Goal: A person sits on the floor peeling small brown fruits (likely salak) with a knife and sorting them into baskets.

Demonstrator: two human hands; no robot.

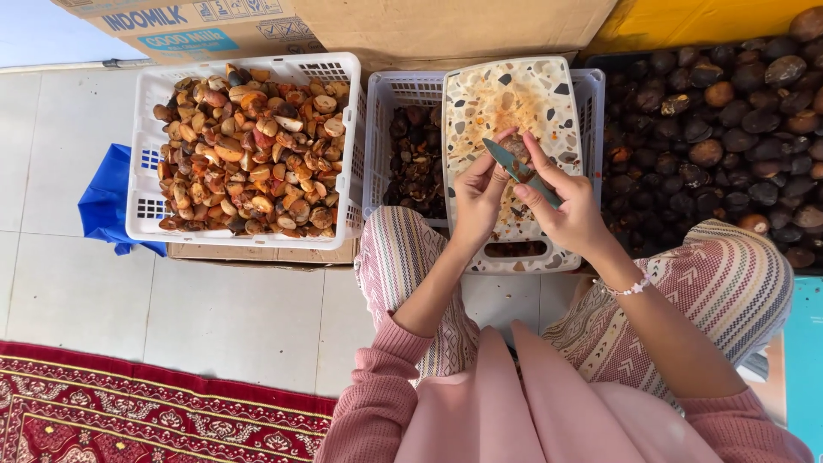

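Hands work above a speckled cutting board (514, 94) laid across a white basket (390, 111). Right hand (570, 214) grips a teal-handled knife (519, 171); left hand (476, 197) pinches a dark nut (517, 147) against the blade. Farther left, another white crate (249, 69) holds cut pieces.

Your right hand (573, 214) covers the knife (514, 165) handle, so only the blade shows. The nut (517, 146) you hold in your left hand (474, 199) is mostly hidden behind fingers and blade; you cannot tell how far it is cut. The board (514, 103) hides most of the middle basket (381, 111), and its contents are too dark to make out. The pile of dark nuts (729, 129) runs off the right edge. The box (206, 26) and rug (129, 411) are cut off too.
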